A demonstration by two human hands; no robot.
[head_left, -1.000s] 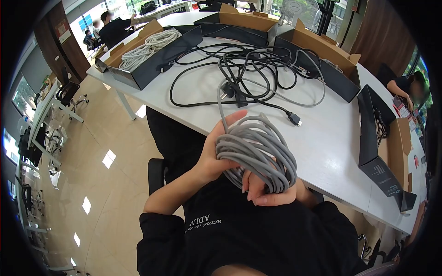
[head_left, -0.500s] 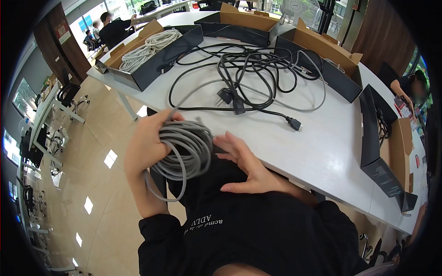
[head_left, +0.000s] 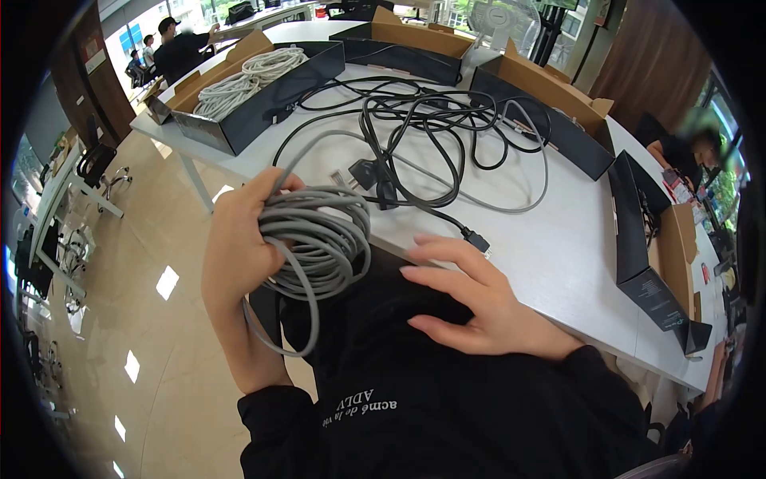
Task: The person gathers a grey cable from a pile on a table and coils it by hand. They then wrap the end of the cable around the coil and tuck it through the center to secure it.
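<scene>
A thick coil of grey network cable (head_left: 323, 231) hangs from my left hand (head_left: 243, 231), whose fingers wrap round its left side. One loose loop droops below the coil over my wrist. From the top, a grey strand runs onto the table and passes among the black cables (head_left: 415, 136), which lie tangled there. My right hand (head_left: 471, 295) is apart from the coil, to its right, fingers spread and holding nothing. A black power plug (head_left: 369, 174) and a black video-type connector (head_left: 477, 242) lie near the table's front edge.
On the white table (head_left: 542, 255), a box of pale cables (head_left: 255, 84) stands at left. More open boxes stand behind (head_left: 399, 52), at back right (head_left: 550, 120) and at right (head_left: 650, 255). A person (head_left: 694, 156) is at the right; others are at far left.
My right hand has drawn away from the coil, rightward and slightly down. My left hand still holds the coil, now slightly higher and further left in view. The camera view has shifted a little.
</scene>
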